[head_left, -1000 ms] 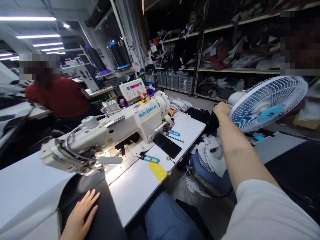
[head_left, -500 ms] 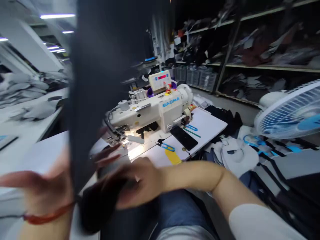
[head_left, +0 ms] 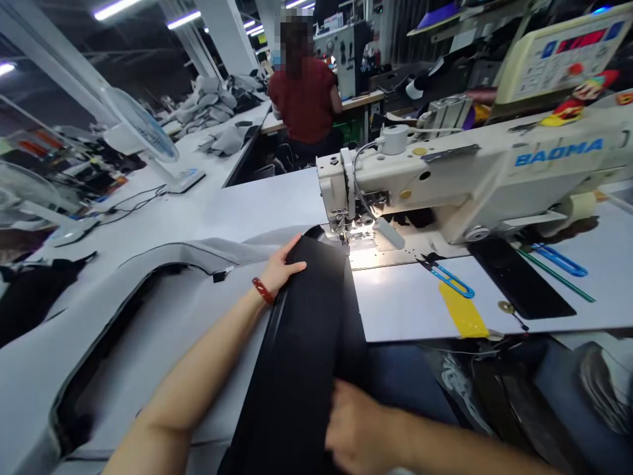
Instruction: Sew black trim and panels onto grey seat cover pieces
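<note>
Nearest to me, my right hand sits at the near end of the black fabric, well short of the sewing machine. It touches the cloth's right edge, but it is blurred, so I cannot tell whether its fingers are curled round the edge or only resting there.

The black fabric runs as a long strip from my lap up the table to the machine's needle end, and its far corner lies just under the presser foot in the lamp's glow. My left hand lies on the strip's far left edge, just left of the needle. Its fingers are straight and close together, pressed flat, with the thumb stretched out over the black cloth — nothing is gripped. A red bracelet circles that wrist.

Left of the machine, a grey piece with a dark border is spread across the table, touching the black strip. In front of the machine's arm lie blue-handled snips, a yellow tag and a dark phone, close to one another.

On top of the machine sits a control panel with red digits. Beyond the machine's needle end, a person in a red top sits facing away at another bench — and far to the left stands a white fan.
</note>
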`<state>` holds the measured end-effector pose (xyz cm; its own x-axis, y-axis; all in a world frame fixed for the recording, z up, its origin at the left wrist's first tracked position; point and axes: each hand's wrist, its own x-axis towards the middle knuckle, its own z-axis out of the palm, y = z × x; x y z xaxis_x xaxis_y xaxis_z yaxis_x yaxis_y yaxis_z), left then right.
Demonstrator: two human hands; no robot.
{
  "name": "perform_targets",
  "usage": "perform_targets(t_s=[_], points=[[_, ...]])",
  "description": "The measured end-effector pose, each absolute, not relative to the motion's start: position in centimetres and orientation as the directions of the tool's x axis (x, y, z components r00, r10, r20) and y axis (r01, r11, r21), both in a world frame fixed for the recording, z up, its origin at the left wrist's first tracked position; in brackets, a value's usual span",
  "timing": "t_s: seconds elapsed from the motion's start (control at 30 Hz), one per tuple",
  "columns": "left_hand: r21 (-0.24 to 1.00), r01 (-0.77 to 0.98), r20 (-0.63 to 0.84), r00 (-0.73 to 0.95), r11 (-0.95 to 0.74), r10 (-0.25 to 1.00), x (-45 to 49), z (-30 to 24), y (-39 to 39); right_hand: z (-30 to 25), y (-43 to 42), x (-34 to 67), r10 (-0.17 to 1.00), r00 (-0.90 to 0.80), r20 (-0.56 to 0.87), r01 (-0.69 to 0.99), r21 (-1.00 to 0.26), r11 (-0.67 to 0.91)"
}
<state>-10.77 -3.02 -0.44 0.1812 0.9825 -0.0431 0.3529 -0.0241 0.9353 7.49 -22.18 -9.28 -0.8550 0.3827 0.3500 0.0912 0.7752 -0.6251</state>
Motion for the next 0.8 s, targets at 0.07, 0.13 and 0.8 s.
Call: perform_targets(t_s=[0.07,0.13,0.8], points=[[0.892,0.443,0.001,0.188,-0.086,0.982,-9.7,-1.9,-1.7,-8.2,-18.2,11.4,0.516,-0.762,0.391,0.263,-0.542,0.798],[0.738,0.659,0.032,0.178,-0.143,0.983,-8.8,-2.5,-0.8,-6.8,-14.2,14.2,0.531,-0.776,0.339,0.362,-0.45,0.816],[-0.029,0.711,-0.126,0.695,-0.703,0.708,-7.0,-4.8,-1.5,-5.3,-5.2,12.3,0.467,-0.858,0.212,0.446,-0.141,0.884]])
